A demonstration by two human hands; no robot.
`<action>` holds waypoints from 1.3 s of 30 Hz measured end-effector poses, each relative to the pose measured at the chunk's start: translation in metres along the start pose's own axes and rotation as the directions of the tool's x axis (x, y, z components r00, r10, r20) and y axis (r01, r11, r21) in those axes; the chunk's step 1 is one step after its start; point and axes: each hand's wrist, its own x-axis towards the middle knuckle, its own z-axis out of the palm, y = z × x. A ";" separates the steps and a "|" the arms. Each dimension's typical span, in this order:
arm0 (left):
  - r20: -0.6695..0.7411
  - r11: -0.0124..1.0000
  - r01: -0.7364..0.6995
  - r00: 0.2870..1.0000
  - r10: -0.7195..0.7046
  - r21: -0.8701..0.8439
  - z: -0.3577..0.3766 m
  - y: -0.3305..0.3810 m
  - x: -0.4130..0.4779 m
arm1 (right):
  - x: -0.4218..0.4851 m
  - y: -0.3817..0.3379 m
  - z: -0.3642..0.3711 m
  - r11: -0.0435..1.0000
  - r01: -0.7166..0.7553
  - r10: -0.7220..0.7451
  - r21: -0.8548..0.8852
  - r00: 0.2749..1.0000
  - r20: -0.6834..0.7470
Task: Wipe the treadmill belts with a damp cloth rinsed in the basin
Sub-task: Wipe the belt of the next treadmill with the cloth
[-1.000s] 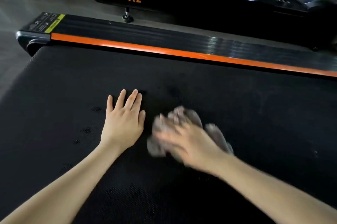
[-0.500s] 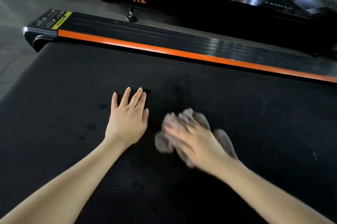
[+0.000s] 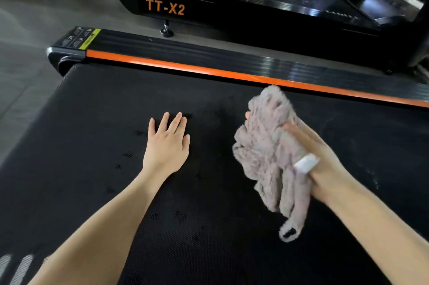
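Observation:
A black textured treadmill belt (image 3: 97, 127) fills most of the view. My left hand (image 3: 167, 145) lies flat on it, palm down, fingers together and pointing away from me. My right hand (image 3: 318, 159) is turned palm up to the right of it and grips a fluffy grey-pink cloth (image 3: 267, 145), lifted off the belt. The cloth hangs bunched over my fingers, with a loop tag dangling at its lower end. A white bandage wraps one finger of the right hand. No basin is in view.
An orange strip and black side rail (image 3: 209, 62) run along the belt's far edge. Beyond it stands a second treadmill (image 3: 232, 6) marked TT-X2. Grey floor (image 3: 34, 29) lies to the left.
My right hand has stopped rubbing, turned palm up and raised the cloth off the belt, moving right. The left hand has stayed flat in place.

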 end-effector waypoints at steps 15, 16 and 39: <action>-0.023 1.000 0.000 1.000 -0.001 -0.027 0.002 0.000 0.002 | 0.023 0.110 0.007 0.038 0.195 0.081 -0.980 0.977 0.197; -0.027 1.000 -0.003 1.000 0.003 -0.012 0.003 0.000 0.002 | 0.027 0.124 0.012 0.056 0.203 0.044 -0.978 0.978 0.206; -0.079 0.999 -0.027 0.996 0.029 0.026 0.012 -0.002 0.004 | 0.217 0.112 -0.065 0.387 -0.325 -0.232 -0.863 0.871 -0.433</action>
